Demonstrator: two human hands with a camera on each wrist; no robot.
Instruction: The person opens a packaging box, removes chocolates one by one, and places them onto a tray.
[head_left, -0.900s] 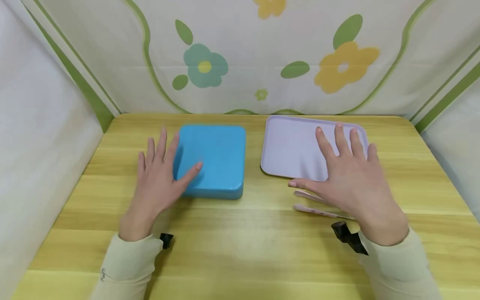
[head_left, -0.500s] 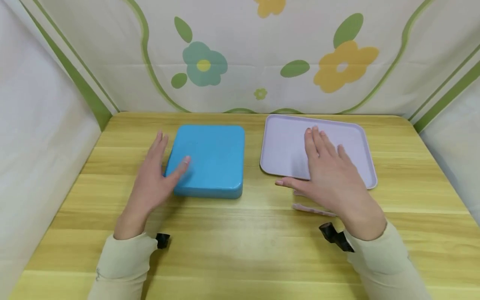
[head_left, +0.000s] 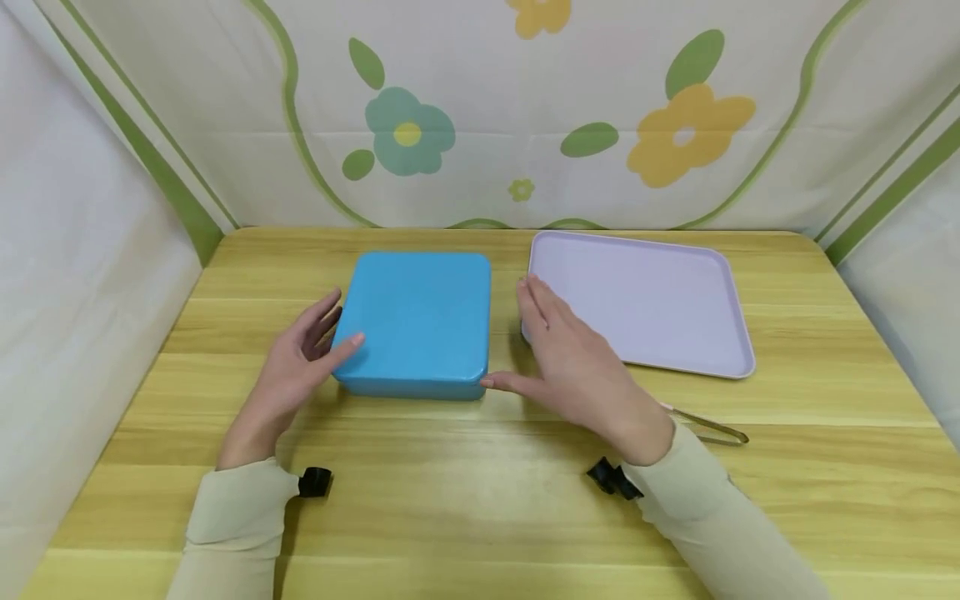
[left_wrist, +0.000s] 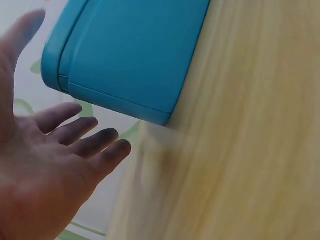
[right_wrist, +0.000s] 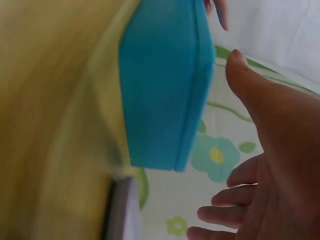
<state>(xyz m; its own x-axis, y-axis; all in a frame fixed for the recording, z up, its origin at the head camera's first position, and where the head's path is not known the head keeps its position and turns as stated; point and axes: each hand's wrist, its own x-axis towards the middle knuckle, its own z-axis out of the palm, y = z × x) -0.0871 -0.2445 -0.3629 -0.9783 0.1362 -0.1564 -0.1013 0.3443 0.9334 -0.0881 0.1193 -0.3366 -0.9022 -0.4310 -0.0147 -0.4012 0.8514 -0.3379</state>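
A blue square box [head_left: 420,317] with a lid sits on the wooden table, left of the middle. My left hand [head_left: 281,375] is at its left side, thumb over the near left corner and fingers spread beside the wall. In the left wrist view a gap shows between those fingers and the box wall [left_wrist: 130,55]. My right hand [head_left: 581,375] is to the right of the box, fingers straight, thumb tip overlapping the near right corner in the head view. The right wrist view shows that thumb apart from the box [right_wrist: 165,85]. Neither hand holds anything.
A pale lilac tray [head_left: 675,308] lies at the back right, its left edge partly behind my right hand. Metal tongs [head_left: 723,429] lie in front of it, partly hidden under my right forearm. A flowered white curtain [head_left: 480,100] hangs behind the table [head_left: 450,517].
My right hand has swept left from over the tray and tongs to the right side of the box. My left hand has lowered slightly beside the box's left side. The box stays in place.
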